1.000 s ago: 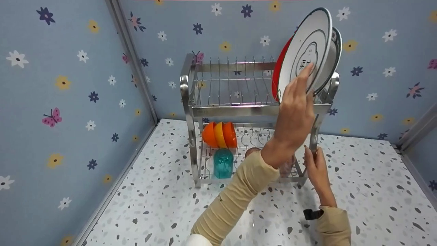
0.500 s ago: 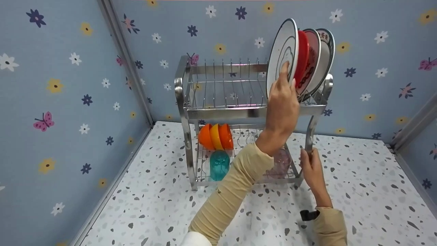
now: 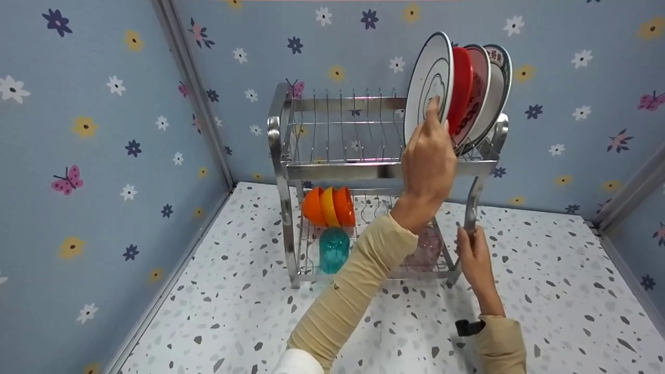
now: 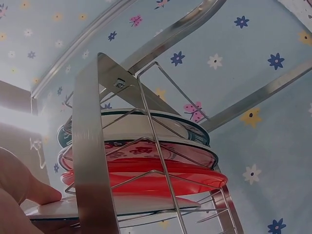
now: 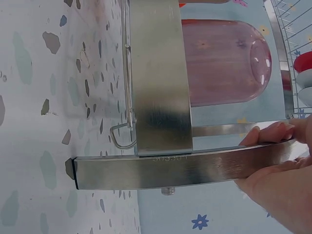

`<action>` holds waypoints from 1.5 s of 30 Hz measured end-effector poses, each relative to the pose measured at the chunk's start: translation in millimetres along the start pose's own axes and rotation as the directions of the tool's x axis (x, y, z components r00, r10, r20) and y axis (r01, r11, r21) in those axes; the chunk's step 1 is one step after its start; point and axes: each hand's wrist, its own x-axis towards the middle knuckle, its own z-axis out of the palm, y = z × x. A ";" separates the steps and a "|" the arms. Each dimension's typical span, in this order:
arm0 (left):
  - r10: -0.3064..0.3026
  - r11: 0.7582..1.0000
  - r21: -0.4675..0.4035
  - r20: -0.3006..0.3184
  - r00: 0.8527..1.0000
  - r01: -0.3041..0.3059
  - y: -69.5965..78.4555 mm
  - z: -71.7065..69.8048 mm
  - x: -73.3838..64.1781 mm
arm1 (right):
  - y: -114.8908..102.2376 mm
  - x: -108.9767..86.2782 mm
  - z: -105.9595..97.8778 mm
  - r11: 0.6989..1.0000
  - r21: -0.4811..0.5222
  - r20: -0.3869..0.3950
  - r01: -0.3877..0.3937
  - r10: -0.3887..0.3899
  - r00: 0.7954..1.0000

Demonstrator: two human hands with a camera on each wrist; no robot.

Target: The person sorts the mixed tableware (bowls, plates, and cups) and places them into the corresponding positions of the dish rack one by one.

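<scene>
My left hand [image 3: 428, 165] grips the lower edge of a white plate [image 3: 425, 78] with dark green rings, fingers along its underside and thumb on the other face. This plate stands tilted in the upper tier of a steel dish rack [image 3: 343, 171], left of a red plate [image 3: 459, 85]. Further right lean a pink-patterned plate [image 3: 479, 91] and a white plate with a dark green rim [image 3: 500, 78]. In the left wrist view, my thumb [image 4: 41, 192] lies on the held plate. Lower down, my right hand [image 3: 475, 254] holds the rack's right front leg [image 5: 209, 165].
On the lower tier sit orange and yellow bowls [image 3: 328, 208], a teal glass [image 3: 334, 251] and a pink glass [image 3: 427, 249], partly behind my left forearm. The rack stands on a speckled white tabletop [image 3: 234, 291] between blue flowered walls [image 3: 114, 156].
The ringed plate has come left and down, from in front of the other plates to the left of the red one, then stayed nearly still. My right hand keeps its hold on the leg.
</scene>
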 end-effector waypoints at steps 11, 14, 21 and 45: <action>-0.090 0.996 -0.024 0.004 0.996 0.090 -8.0 11.5 6.7 | 2.0 -1.7 0.0 1.000 0.027 0.013 0.001 -0.002 1.000; -0.130 0.991 -0.029 0.023 0.991 0.131 -6.6 10.4 10.3 | 2.0 0.3 -0.8 1.000 0.022 0.015 0.006 -0.006 1.000; -0.233 0.973 0.014 0.094 0.968 0.232 -2.1 9.6 18.7 | 1.5 1.6 -1.1 1.000 0.027 0.019 0.000 0.000 1.000; -0.220 0.950 0.271 0.215 0.952 0.158 -2.8 6.1 16.3 | -0.2 -1.3 -3.2 0.999 0.028 0.038 -0.015 0.014 0.999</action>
